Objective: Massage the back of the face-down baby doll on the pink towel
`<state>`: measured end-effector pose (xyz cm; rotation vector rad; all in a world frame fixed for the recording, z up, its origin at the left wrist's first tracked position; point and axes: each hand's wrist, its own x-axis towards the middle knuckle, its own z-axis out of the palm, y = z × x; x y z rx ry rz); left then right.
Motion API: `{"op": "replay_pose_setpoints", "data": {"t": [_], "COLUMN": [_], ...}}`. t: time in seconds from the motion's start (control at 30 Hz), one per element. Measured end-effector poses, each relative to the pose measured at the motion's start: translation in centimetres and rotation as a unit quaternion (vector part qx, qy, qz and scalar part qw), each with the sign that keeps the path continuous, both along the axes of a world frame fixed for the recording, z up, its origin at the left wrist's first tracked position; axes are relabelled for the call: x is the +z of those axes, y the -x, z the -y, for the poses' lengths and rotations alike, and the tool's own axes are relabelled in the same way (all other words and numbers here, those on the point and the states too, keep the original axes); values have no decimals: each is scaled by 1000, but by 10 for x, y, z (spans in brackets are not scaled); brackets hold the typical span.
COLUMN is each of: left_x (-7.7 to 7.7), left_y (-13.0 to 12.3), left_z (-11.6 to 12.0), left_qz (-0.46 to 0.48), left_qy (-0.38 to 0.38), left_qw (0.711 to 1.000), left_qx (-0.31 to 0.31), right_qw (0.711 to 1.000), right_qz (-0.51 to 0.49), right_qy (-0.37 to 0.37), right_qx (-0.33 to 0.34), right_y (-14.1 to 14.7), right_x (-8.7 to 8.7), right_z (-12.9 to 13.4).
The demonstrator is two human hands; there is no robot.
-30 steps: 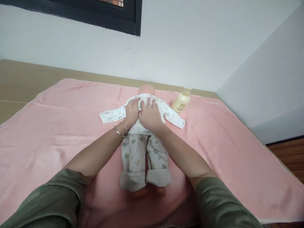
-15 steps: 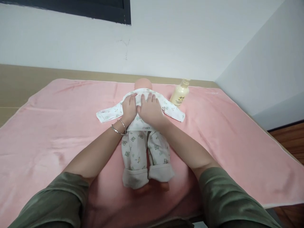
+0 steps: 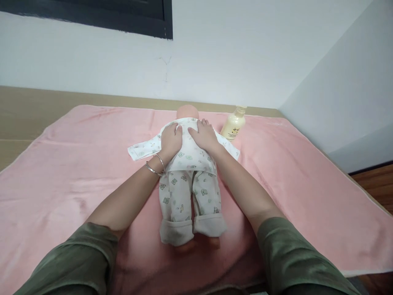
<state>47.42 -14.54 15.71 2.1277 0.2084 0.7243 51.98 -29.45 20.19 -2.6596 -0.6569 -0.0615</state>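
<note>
A baby doll (image 3: 187,110) lies on a pink blanket (image 3: 101,176), its head toward the wall and its feet toward me. It wears a white printed top (image 3: 190,157) with the sleeves spread out and matching trousers (image 3: 181,196) with turned-up cuffs. My left hand (image 3: 172,139) rests flat on the left side of the top, thumb apart. On the right side of the top lies my right hand (image 3: 205,135), its fingers stretched and its thumb spread. Both hands are near the shoulders. The doll's face is not visible.
A pale yellow pump bottle (image 3: 233,125) stands on the blanket beyond the doll's right-hand sleeve. Behind the blanket runs a beige surface (image 3: 30,106) against a white wall (image 3: 221,53). A dark frame (image 3: 123,20) is on the wall at upper left.
My right hand has slid to the right, away from my left, so more of the top's middle shows between them. My left hand stays on the top. The view has shifted slightly.
</note>
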Motion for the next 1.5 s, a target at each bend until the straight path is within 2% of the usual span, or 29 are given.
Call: {"op": "replay_pose_setpoints", "data": {"t": [0.07,0.23,0.3,0.43,0.5,0.57,0.7,0.83,0.97,1.07,1.17,1.33,1.5], "left_x": [2,14,22,33,32,27,14,15,23,27,27,23,26], "left_y": [-4,-4,2,16,18,13,-4,-4,13,18,12,-3,2], "left_z": [-3,-12,-9,12,19,18,-2,-7,14,24,18,-6,-6], "left_qz": [-28,-81,-112,-145,-134,-109,-87,-108,-93,-95,-104,-109,-114], "left_qy": [-26,-72,-114,-165,-157,-140,-126,-141,-186,-217,-217,-169,-183], "left_qw": [999,994,986,975,978,984,988,983,978,971,970,977,974], "left_qx": [8,-35,-37,15,21,11,-31,-39,-7,-25,-47,-75,-69], "right_qw": [999,997,999,1000,1000,1000,998,996,999,1000,999,999,1000], "right_qz": [-1,9,3,-14,-14,-8,-11,-39,-18,-15,1,14,-16], "right_qy": [32,69,52,2,-9,-2,57,82,39,25,43,43,2], "right_qx": [-33,-21,-13,2,9,16,2,14,10,2,-7,0,-3], "right_y": [16,51,46,11,-2,-2,29,44,20,6,13,31,14], "right_x": [6,18,17,9,6,8,24,35,24,14,11,13,8], "right_z": [-6,-17,-16,-4,1,3,-2,-5,0,0,-5,-12,-9]}}
